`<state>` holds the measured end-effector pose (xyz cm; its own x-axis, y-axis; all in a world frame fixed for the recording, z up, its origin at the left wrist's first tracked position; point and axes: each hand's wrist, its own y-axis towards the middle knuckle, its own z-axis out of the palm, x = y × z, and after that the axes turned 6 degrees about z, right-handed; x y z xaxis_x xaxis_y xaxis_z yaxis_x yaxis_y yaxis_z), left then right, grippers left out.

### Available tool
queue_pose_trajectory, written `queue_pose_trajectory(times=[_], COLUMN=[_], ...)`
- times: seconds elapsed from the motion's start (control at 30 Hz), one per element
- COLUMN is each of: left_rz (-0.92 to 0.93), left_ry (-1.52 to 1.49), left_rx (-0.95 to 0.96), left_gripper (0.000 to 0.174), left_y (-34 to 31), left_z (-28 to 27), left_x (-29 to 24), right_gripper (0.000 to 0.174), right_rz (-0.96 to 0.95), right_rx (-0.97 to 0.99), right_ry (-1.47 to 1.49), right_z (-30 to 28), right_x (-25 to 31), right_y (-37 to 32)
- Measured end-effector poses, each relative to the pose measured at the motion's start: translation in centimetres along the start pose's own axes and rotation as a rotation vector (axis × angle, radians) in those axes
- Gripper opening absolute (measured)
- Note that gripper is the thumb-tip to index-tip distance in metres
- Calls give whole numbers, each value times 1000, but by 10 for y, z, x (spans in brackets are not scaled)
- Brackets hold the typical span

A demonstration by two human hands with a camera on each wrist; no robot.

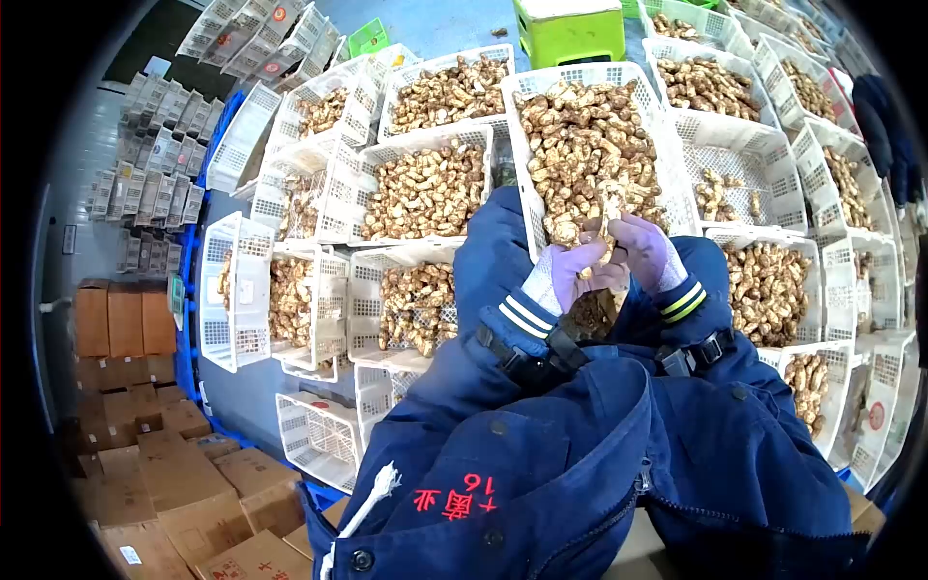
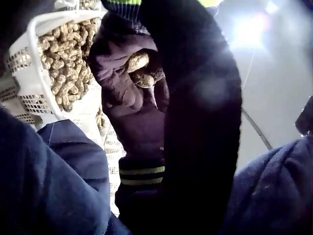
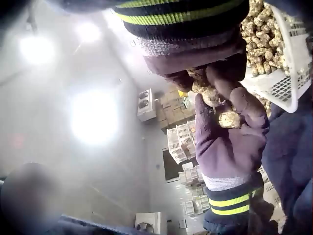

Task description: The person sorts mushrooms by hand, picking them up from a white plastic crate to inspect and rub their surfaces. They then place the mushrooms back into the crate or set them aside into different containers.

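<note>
Purple-gloved fingers of the left hand [image 1: 563,275] and right hand [image 1: 648,253] curl round pale mushrooms [image 3: 229,119] at the six o'clock edge of the heaped white crate [image 1: 678,184]; a light, steady grip, turning them slowly, should keep them from bruising.

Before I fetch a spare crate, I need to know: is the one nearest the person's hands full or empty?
Full or nearly so: brownish lumps lie heaped across the crate, hiding its floor.
</note>
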<state>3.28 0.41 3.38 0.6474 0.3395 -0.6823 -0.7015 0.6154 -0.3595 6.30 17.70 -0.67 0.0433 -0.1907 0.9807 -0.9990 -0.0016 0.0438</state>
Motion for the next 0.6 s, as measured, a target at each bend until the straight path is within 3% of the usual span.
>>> queue_pose_trajectory(times=[0.03,0.17,0.23,0.4,0.47,0.53,0.57,0.6], left_rz=[-1,7,41,-83,-8,31,216,74], left_ry=[4,93,92,-36,-45,-185,-118,-641], left_rx=[-4,-17,-17,-157,-243,-252,-225,-316], left_gripper=[31,23,22,25,29,34,37,40], left_y=[0,15,15,19,8,18,10,18], left_z=[-1,-29,-31,-37,-32,-82,-89,-126], left_x=[1,19,20,17,0,-7,-25,-47], right_gripper=[22,14,11,13,27,35,38,37], right_rz=[-105,-188,-222,-254,276,285,236,302], right_rx=[4,61,71,163,141,125,146,71], right_ry=[-211,-569,-563,-463,407,520,497,454], right_z=[-1,-3,-2,-7,-4,-13,-20,-20], right_x=[5,7,7,8,-21,-14,-21,-8], right_y=[-2,4,4,5,-1,-6,-7,-8])
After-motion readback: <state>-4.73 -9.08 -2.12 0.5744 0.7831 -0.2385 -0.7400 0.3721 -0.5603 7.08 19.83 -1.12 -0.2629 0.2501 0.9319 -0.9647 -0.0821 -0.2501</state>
